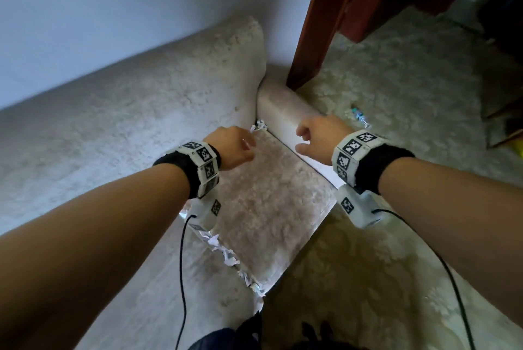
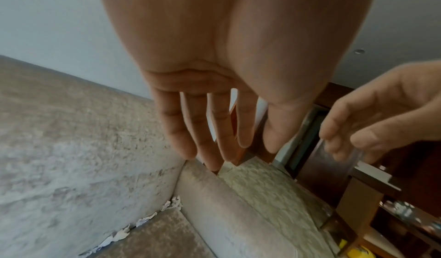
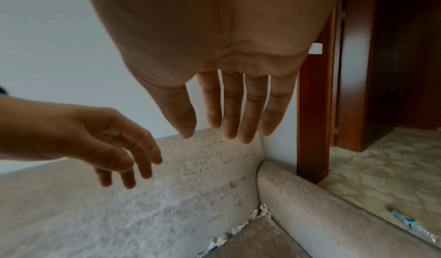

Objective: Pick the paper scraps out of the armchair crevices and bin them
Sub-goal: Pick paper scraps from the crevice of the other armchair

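Observation:
White paper scraps [image 1: 259, 126] poke out of the back corner crevice of a beige armchair, where the seat cushion [image 1: 268, 194] meets the low armrest [image 1: 285, 112]. More scraps [image 1: 226, 253] line the crevice along the seat's left edge, below my left wrist. My left hand [image 1: 240, 146] hovers just in front of the corner scraps [image 2: 173, 204], fingers [image 2: 210, 139] straight and holding nothing. My right hand [image 1: 311, 134] hangs over the armrest with its fingers [image 3: 229, 122] spread and empty. The scraps [image 3: 261, 212] show below both hands in the wrist views.
The tall padded back [image 1: 141, 112] stands against a pale wall. A dark wooden door frame [image 1: 319, 24] rises behind the armrest. A plastic bottle [image 1: 360, 116] lies on the patterned floor [image 1: 396, 81] to the right. Something dark [image 1: 249, 332] sits at the bottom edge.

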The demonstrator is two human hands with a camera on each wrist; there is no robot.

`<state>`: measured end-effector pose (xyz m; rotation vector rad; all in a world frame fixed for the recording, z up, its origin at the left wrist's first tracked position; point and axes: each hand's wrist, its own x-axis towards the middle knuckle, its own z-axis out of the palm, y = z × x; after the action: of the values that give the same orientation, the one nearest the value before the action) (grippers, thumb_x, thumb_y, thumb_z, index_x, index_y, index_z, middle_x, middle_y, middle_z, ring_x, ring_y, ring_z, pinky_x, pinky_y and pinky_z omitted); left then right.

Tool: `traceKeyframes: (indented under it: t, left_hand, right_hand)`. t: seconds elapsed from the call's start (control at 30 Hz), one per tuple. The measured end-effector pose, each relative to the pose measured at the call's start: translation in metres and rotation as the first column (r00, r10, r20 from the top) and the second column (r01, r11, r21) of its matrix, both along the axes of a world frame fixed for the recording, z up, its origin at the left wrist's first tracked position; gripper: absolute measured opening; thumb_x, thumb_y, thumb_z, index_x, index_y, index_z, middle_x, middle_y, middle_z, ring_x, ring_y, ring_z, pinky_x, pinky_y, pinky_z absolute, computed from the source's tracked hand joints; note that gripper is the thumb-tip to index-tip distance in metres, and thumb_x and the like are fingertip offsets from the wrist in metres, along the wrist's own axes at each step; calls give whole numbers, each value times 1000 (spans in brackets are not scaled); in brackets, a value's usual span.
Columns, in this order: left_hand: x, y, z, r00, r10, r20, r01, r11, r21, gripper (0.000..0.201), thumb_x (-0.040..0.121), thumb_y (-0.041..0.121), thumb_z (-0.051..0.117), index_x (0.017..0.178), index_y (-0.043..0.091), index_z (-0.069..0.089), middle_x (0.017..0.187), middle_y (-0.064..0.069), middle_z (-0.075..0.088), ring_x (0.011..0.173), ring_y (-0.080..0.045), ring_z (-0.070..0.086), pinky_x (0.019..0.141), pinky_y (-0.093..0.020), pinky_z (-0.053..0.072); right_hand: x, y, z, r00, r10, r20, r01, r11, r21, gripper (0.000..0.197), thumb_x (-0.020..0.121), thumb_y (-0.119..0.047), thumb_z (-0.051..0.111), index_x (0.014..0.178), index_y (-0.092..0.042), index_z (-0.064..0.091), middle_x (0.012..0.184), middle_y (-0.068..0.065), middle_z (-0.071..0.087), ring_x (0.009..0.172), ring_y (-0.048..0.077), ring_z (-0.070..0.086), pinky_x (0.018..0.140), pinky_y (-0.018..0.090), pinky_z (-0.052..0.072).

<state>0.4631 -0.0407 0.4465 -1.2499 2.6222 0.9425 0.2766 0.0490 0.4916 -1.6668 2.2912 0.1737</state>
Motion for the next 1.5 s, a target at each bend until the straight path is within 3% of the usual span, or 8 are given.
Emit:
traceKeyframes:
  t: [0.23, 0.43, 0.63, 0.83, 0.97, 1.1, 1.3, 1.5]
  left_hand:
    - [-30, -79, 13, 985, 165, -43, -165, 986, 7, 29, 90, 33, 63, 119, 28, 63, 110, 8, 71, 104, -17, 62, 89, -26, 45]
    - [-41, -130, -7, 934, 356, -3, -356, 934, 32, 27, 91, 35, 63, 117, 31, 62, 104, 13, 72, 103, -13, 62, 94, -31, 48]
    - [-72, -168, -49, 774, 629, 71, -633, 771, 76, 23, 91, 32, 62, 114, 30, 63, 105, 13, 70, 95, -11, 62, 85, -27, 46]
    - [-140, -220, -136, 673, 725, 149, -740, 663, 113, 20, 90, 31, 60, 110, 32, 64, 101, 14, 68, 88, -10, 64, 82, -29, 50]
    - [-195, -231, -210, 676, 724, 138, -735, 650, 191, 18, 86, 29, 64, 104, 33, 64, 100, 14, 68, 91, -11, 64, 85, -28, 50]
    - [-218, -236, -278, 653, 743, 145, -753, 619, 222, 16, 84, 27, 65, 98, 35, 63, 95, 17, 65, 90, -11, 62, 87, -29, 50]
    - [-219, -249, -395, 655, 746, 120, -752, 627, 203, 25, 86, 29, 64, 111, 28, 67, 116, 5, 67, 107, -18, 62, 95, -33, 48]
    - [-222, -253, -485, 578, 815, 49, -810, 565, 159, 33, 85, 32, 63, 118, 29, 64, 130, 0, 58, 116, -21, 58, 102, -37, 44]
  right_hand:
    - [-58, -106, -11, 999, 7, 48, -7, 1000, 2, 27, 75, -40, 68, 100, -30, 62, 109, 4, 65, 98, 27, 62, 89, 36, 52]
    - [-73, -209, -46, 973, 212, 86, -214, 977, 10, 26, 65, -49, 61, 85, -35, 53, 100, -2, 67, 93, 23, 62, 86, 36, 53]
    - [-112, -300, -110, 878, 383, 287, -412, 910, 46, 28, 84, -33, 66, 109, -21, 63, 110, -1, 66, 107, 23, 59, 92, 30, 48]
    - [-184, -370, -218, 865, 294, 407, -351, 934, 71, 29, 83, -33, 64, 111, -24, 64, 109, -2, 69, 102, 19, 62, 88, 24, 48]
    - [-220, -375, -286, 864, 237, 443, -326, 936, 135, 29, 83, -34, 64, 110, -25, 64, 109, -4, 69, 91, 15, 61, 77, 20, 44]
    - [-236, -373, -350, 870, 221, 441, -323, 931, 172, 26, 83, -32, 65, 108, -25, 65, 109, -4, 70, 101, 16, 63, 90, 27, 50]
    - [-239, -380, -449, 905, 229, 358, -282, 954, 104, 26, 83, -30, 66, 108, -21, 63, 115, 2, 64, 105, 20, 61, 92, 29, 47]
    - [-227, -413, -527, 933, 201, 298, -202, 979, -30, 40, 79, -16, 66, 118, -13, 58, 120, 11, 57, 112, 29, 54, 94, 32, 41]
